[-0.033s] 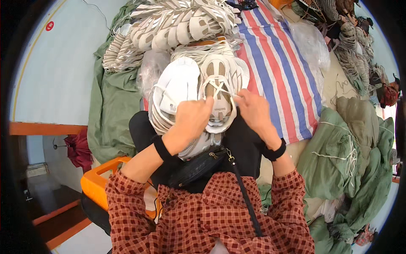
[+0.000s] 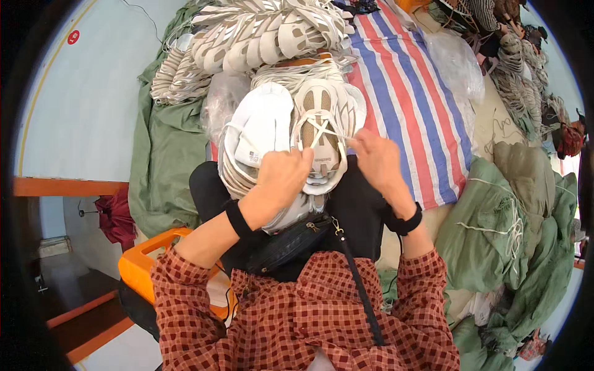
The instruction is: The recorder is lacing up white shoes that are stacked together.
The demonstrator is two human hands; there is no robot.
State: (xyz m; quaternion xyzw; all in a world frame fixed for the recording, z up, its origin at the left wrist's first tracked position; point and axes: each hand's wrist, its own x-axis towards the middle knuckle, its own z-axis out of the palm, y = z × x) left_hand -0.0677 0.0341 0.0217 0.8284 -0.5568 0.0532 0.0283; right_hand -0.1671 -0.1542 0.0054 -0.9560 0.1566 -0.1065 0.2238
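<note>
A beige and white shoe (image 2: 322, 145) rests on my lap with its white lace (image 2: 323, 128) crossed over the top eyelets. My left hand (image 2: 281, 179) grips the near end of the shoe, fingers pinched at its tongue. The fingers of my right hand (image 2: 378, 162) are closed on a strand of the lace, which runs taut from the shoe to my fingertips. A second white shoe (image 2: 260, 127) lies against the left side of the first, on top of a stack of similar ones. Both wrists wear black bands.
A heap of pale shoe uppers (image 2: 260, 37) lies ahead on a red, white and blue striped sheet (image 2: 411, 99). Green sacks sit at the left (image 2: 164, 154) and right (image 2: 513, 235). An orange crate (image 2: 145, 266) stands by my left side. A black waist bag (image 2: 291, 244) hangs at my front.
</note>
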